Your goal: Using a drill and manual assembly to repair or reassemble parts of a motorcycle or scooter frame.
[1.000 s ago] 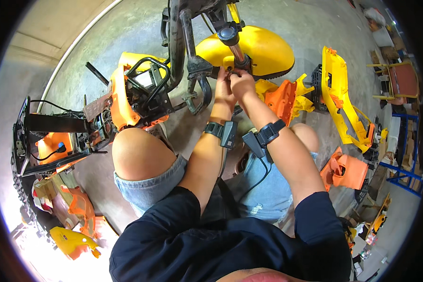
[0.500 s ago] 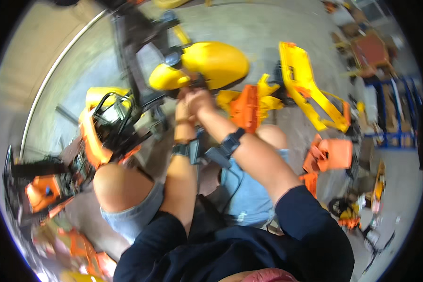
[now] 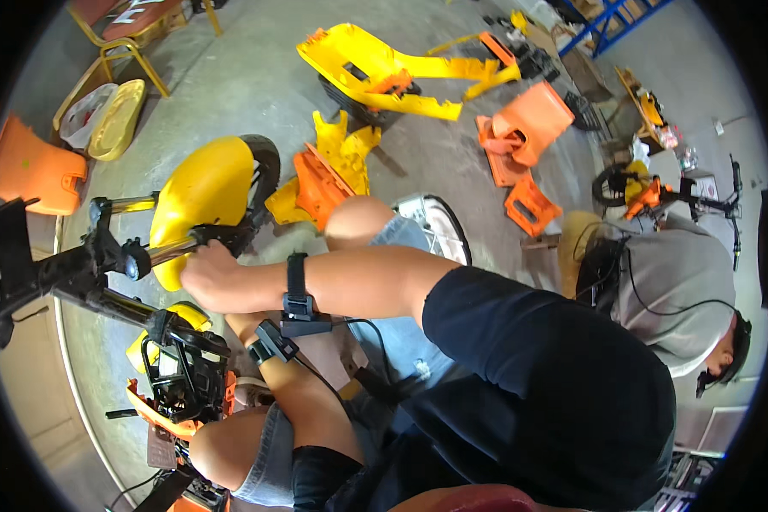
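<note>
My right hand (image 3: pixel 211 275) is closed at the lower end of a metal fork leg (image 3: pixel 172 249), beside the yellow front fender (image 3: pixel 200 192) and the black-tyred wheel (image 3: pixel 263 175). What its fingers hold is hidden. Under my right forearm, my left hand (image 3: pixel 238 321) shows only near the wrist, its fingers out of sight. The fork belongs to a black scooter-like frame (image 3: pixel 94 277) lying on its side, with a blackish headset at the left. Cabled dark devices are strapped to both my wrists.
Yellow and orange body panels (image 3: pixel 316 183) lie past my knee, with a long yellow panel (image 3: pixel 358 72) beyond. Orange panels (image 3: pixel 529 128) are further right. A person in grey (image 3: pixel 674 290) bends at the right near a small bike (image 3: pixel 648 192). An orange shell (image 3: pixel 34 166) stands at far left.
The view has swung right, so the fender and fork now sit further left and the person in grey has come into view. My hands stay at the fork; the left is now mostly covered.
</note>
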The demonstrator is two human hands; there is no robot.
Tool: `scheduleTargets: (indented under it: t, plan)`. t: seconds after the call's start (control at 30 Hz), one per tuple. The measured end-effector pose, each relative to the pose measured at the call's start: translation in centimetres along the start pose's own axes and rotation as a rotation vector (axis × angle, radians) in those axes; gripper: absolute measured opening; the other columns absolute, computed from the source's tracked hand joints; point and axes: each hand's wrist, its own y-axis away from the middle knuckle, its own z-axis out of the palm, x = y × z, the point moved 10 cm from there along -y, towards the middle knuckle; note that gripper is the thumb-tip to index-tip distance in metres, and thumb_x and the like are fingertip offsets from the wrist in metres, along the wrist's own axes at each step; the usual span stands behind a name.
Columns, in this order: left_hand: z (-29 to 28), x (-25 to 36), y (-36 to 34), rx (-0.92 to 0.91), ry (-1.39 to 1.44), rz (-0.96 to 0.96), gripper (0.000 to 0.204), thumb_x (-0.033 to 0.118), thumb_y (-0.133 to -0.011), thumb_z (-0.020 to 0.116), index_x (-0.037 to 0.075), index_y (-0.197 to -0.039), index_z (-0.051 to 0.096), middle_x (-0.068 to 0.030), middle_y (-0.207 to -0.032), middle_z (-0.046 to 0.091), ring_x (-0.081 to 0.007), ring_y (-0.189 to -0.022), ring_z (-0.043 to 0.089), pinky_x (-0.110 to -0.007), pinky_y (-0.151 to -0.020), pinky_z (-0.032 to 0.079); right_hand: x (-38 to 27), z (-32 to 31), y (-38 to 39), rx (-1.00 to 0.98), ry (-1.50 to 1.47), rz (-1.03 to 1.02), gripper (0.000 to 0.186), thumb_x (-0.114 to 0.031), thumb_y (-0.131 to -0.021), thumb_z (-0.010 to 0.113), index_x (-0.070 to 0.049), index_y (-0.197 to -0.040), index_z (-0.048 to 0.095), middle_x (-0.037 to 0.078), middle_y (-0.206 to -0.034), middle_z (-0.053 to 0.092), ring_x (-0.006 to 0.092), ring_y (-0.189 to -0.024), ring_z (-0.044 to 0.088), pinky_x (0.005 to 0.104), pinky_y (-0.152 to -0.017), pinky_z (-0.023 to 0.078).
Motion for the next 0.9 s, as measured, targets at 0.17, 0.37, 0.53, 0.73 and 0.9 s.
scheduleTargets:
  t: [0.17,0.37,0.53,0.73,0.9]
  plan:
    - [0.4,2.0,0.1,-0.002,-0.083,0.040,0.043,0.041,-0.090,0.058,0.004,-0.111,0.063,-0.0111,-0.105,0.064,-0.0191,-0.102,0.056,-0.036,-0.085,0.046,0.4,-6.2,-1.2,0.123,-0.225,-0.022,0.012,-0.017,-0.070,0.064,-0.006,-0.068,0.064,0.014,-0.070,0.063,0.0308,-0.064,0.063,0.0436,-0.057,0.047]
    - [-0.1,1.4,0.3,0.019,-0.150,0.069,0.044,0.043,-0.090,0.058,0.003,-0.110,0.063,-0.0107,-0.103,0.065,-0.0192,-0.099,0.056,-0.036,-0.083,0.046,1.9,-7.7,-1.8,0.299,-0.229,0.030,0.026,-0.016,-0.072,0.064,-0.003,-0.094,0.058,0.012,-0.092,0.059,0.0285,-0.085,0.059,0.0425,-0.068,0.047]
    - [0.0,2.9,0.7,0.030,-0.173,0.077,0.046,0.044,-0.090,0.059,0.003,-0.109,0.064,-0.0105,-0.101,0.066,-0.0192,-0.097,0.057,-0.036,-0.081,0.047,1.0,-6.7,-1.6,0.220,-0.255,-0.053,0.030,-0.013,-0.071,0.064,-0.001,-0.099,0.059,0.012,-0.090,0.060,0.0300,-0.081,0.060,0.0410,-0.069,0.048]
    - [1.1,2.3,1.3,0.026,-0.197,0.073,0.047,0.045,-0.089,0.059,0.003,-0.108,0.065,-0.0101,-0.100,0.066,-0.0192,-0.094,0.058,-0.036,-0.079,0.047,1.3,-4.5,-1.3,0.124,-0.182,-0.063,0.033,-0.012,-0.073,0.062,0.000,-0.104,0.058,0.014,-0.094,0.063,0.0299,-0.085,0.062,0.0410,-0.072,0.049]
    - [2.9,3.5,0.0,0.014,-0.206,0.113,0.048,0.047,-0.089,0.059,0.002,-0.107,0.065,-0.0099,-0.098,0.067,-0.0193,-0.092,0.059,-0.035,-0.077,0.047,2.9,-4.3,-2.4,0.081,-0.274,-0.066,0.032,-0.014,-0.073,0.064,-0.004,-0.102,0.057,0.013,-0.097,0.065,0.0329,-0.082,0.064,0.0433,-0.070,0.050]
